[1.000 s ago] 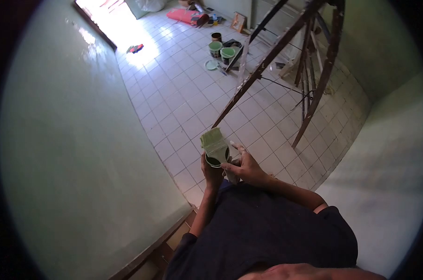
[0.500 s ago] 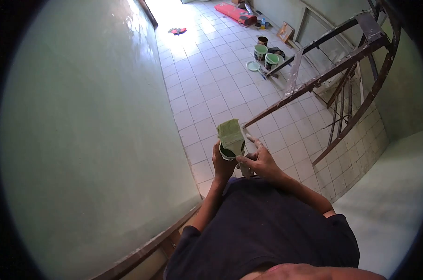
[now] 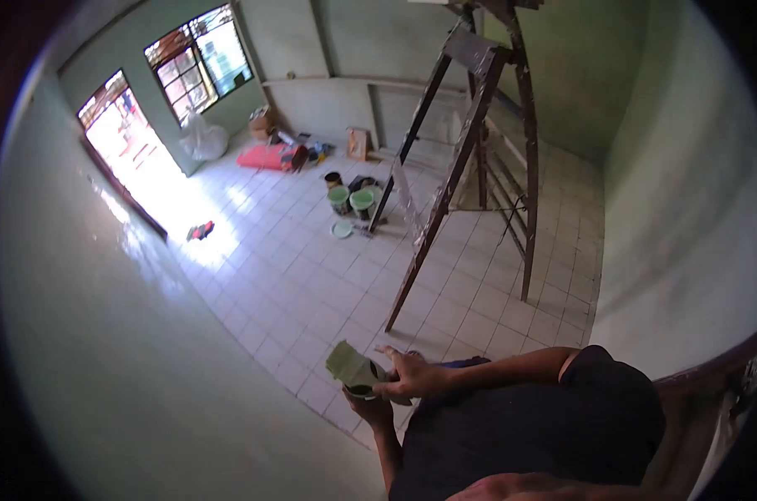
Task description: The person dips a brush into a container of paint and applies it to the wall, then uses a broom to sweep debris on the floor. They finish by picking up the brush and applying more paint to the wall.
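A wide paintbrush [image 3: 353,366] with green paint over its bristles lies across the top of a small paint pot [image 3: 363,392]. My right hand [image 3: 413,374] is closed on the brush near its handle, with the index finger stretched out. Below it, my left hand [image 3: 372,409] is wrapped round the pot, partly hidden by the pot and brush. Dark green shows inside the pot. The brush handle is mostly covered by my right hand.
A paint-spattered stepladder [image 3: 445,190] stands ahead on the tiled floor [image 3: 287,275]. Behind it are green paint buckets [image 3: 338,197] and a lid [image 3: 342,229]. A red roll [image 3: 272,157] and white sack [image 3: 204,138] lie farther back. A pale green wall [image 3: 145,351] runs along my left.
The view has swung up and to the right, bringing the window, doorway and whole stepladder into sight. Both hands appear lower and farther left, still holding the pot and paintbrush.
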